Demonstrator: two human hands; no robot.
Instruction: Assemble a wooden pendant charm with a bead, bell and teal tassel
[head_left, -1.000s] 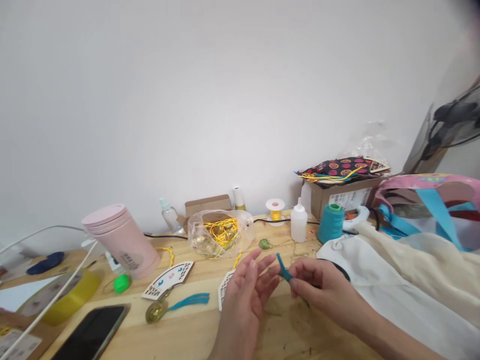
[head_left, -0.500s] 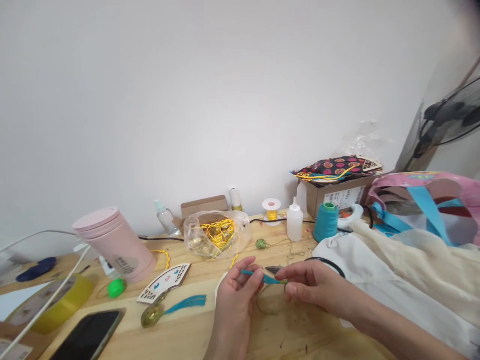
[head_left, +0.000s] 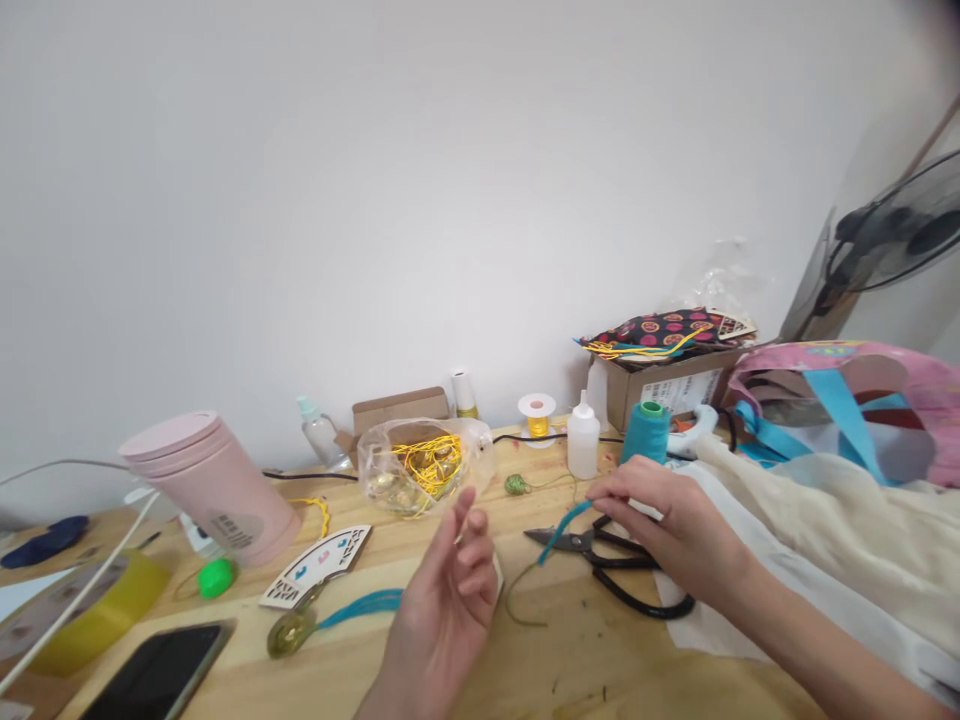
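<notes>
My right hand [head_left: 667, 515] pinches one end of a short blue thread tassel [head_left: 558, 532] between thumb and fingertips. The tassel hangs down to the left, and a thin olive-green cord [head_left: 511, 600] trails from its lower end onto the table. Beneath that hand lie black-handled scissors [head_left: 600, 548], blades pointing left. My left hand [head_left: 442, 600] is raised palm-up, fingers loosely curled and thumb apart, with nothing visible in it. Just left of it lies a fan-shaped wooden piece [head_left: 319, 568] beside a gold-coloured round ornament [head_left: 291, 632] with a blue tassel [head_left: 360, 606].
A teal thread cone [head_left: 646, 435], a white squeeze bottle [head_left: 583, 440] and a plastic bag of yellow cords [head_left: 427, 468] stand at the back. A pink cup [head_left: 214, 490], yellow tape [head_left: 105, 610] and a phone [head_left: 161, 672] are left. White cloth [head_left: 810, 560] covers the right.
My left hand has let go of the blue tassel and turned palm-up. My right hand has moved up and right with it, uncovering the scissors. The view has shifted slightly.
</notes>
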